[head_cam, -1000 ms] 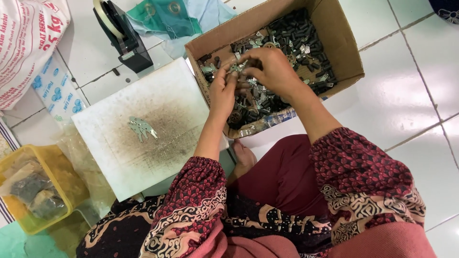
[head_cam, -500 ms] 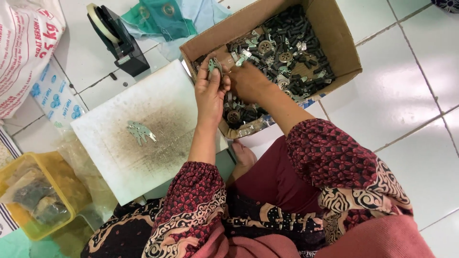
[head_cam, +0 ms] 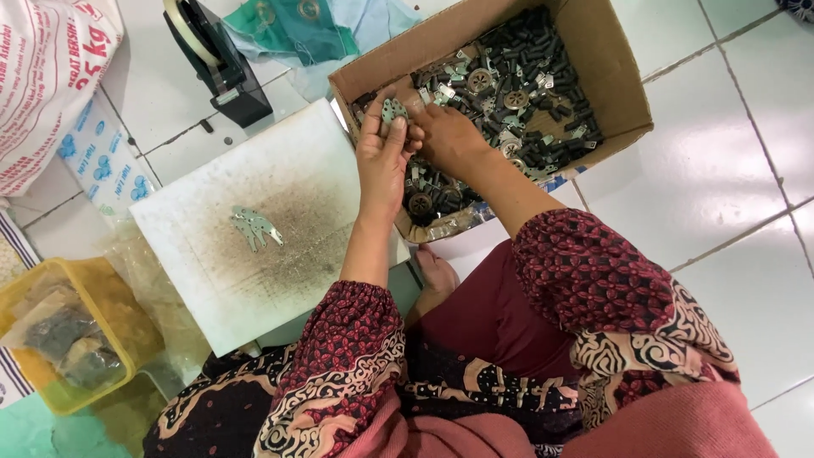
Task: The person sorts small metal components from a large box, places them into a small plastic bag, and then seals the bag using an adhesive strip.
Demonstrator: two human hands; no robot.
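One thin plate (head_cam: 393, 110) pinched in my left hand (head_cam: 381, 161) above the box (head_cam: 610, 76) edge; right hand (head_cam: 449, 136) fingertips close on it. Loose pinch risks dropping it among parts.

A cardboard box (head_cam: 610, 76) sits on the tiled floor (head_cam: 746, 195) ahead of the person, with small metal and rubber parts (head_cam: 517, 85) inside it. Both hands meet over its near left corner: the left hand (head_cam: 381, 161) pinches a flat metal plate (head_cam: 393, 110), the right hand (head_cam: 449, 140) just beside it. Left of the box lies a board (head_cam: 212, 271) with a few plates (head_cam: 256, 227) on it. Behind the board stands a tape dispenser (head_cam: 216, 59); at the board's near left sits a plastic tub (head_cam: 110, 314).
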